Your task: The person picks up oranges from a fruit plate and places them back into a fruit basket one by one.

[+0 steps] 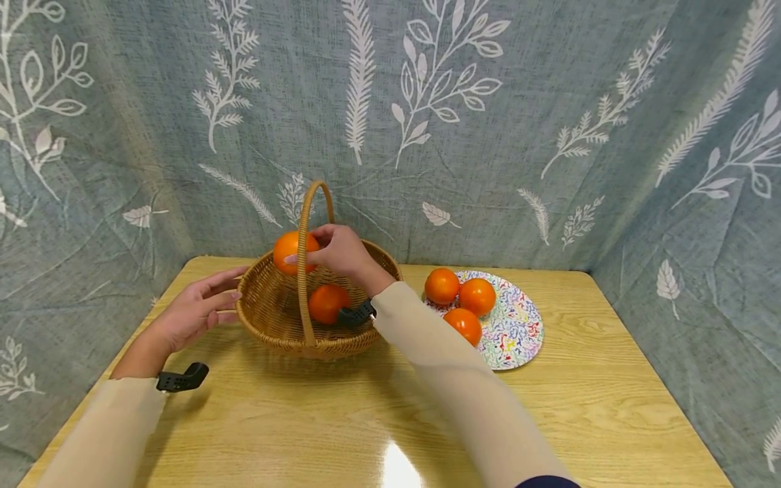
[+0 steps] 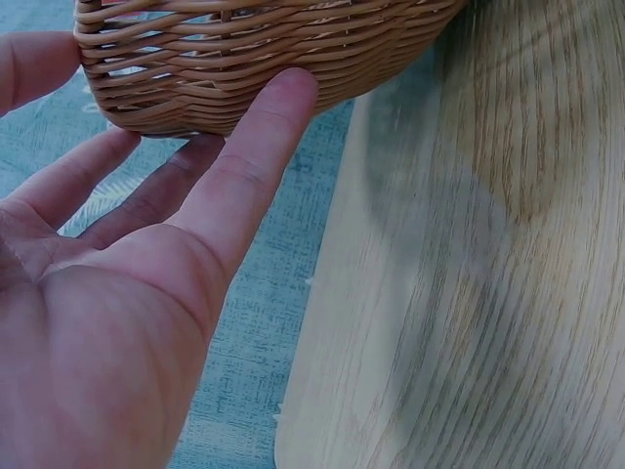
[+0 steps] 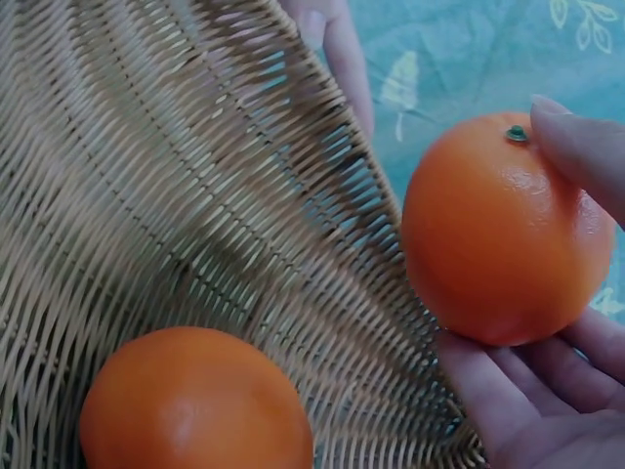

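A wicker basket (image 1: 262, 306) with a tall arched handle (image 1: 303, 271) stands on the left part of the table. In my right hand (image 1: 343, 252) I hold an orange (image 1: 287, 252), thumb on top and fingers beneath, over the far left side of the basket; the right wrist view shows that orange (image 3: 498, 239) with its green stem spot. Another orange (image 1: 327, 303) lies inside the basket. My left hand (image 1: 194, 306) is at the basket's left side, its extended fingers touching the woven wall (image 2: 225, 59) from outside.
Right of the basket is a speckled, colourful plate (image 1: 518, 329) bearing three oranges (image 1: 478, 297), partly behind my right sleeve (image 1: 445, 369). A leaf-patterned grey-blue cloth (image 1: 378, 135) hangs behind the wooden table (image 1: 274, 427) and along its sides.
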